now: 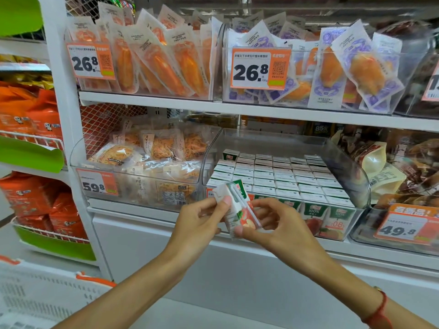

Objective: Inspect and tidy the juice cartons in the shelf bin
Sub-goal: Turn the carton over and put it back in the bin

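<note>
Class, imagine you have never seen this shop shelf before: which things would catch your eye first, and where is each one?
Front and centre, the left hand and right hand hold one small juice carton, tilted, before the shelf. Behind it, a clear bin on the middle shelf holds tidy rows of cartons. Above, two orange price tags read 26.8.

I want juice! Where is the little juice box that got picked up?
In the head view, the juice carton is held tilted between the left hand and right hand, just in front of the clear bin full of cartons.
</note>
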